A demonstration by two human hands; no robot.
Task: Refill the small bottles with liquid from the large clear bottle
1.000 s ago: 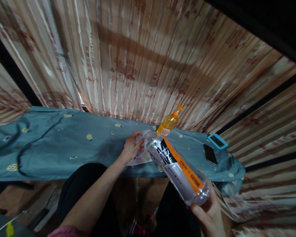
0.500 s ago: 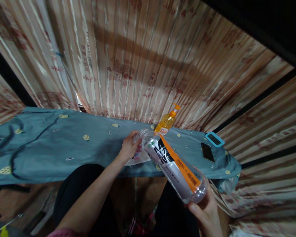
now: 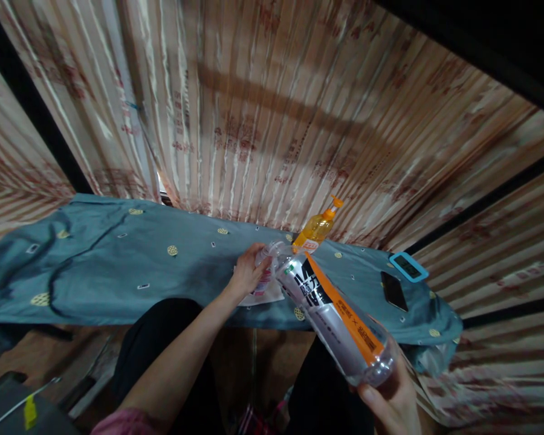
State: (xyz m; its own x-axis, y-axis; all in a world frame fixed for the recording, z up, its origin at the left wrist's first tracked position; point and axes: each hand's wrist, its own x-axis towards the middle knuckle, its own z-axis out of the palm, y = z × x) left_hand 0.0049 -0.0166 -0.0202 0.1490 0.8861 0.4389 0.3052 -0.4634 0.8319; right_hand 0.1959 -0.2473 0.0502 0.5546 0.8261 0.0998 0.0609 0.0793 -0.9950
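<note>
A large clear plastic bottle (image 3: 330, 320) with a silver, black and orange label is tilted, its base toward me at the lower right. My right hand (image 3: 387, 389) grips it near the base. Its neck points up and left, at the mouth of a smaller clear bottle (image 3: 263, 279) with a pinkish label. My left hand (image 3: 249, 270) is wrapped around that small bottle near its top. Whether liquid passes between the two mouths I cannot tell. Beneath the small bottle lies a white sheet (image 3: 258, 298), partly hidden.
An orange pump bottle (image 3: 317, 229) stands behind the bottle necks. To the right, a dark phone (image 3: 393, 290) and a blue-framed digital clock (image 3: 408, 267) lie on the blue-green patterned cloth (image 3: 199, 266). Pleated curtains (image 3: 254, 121) hang close behind and at the right.
The whole view has shifted slightly, so everything appears a little further right. Both hands keep their hold, and the bottles stay mouth to mouth at about the same tilt.
</note>
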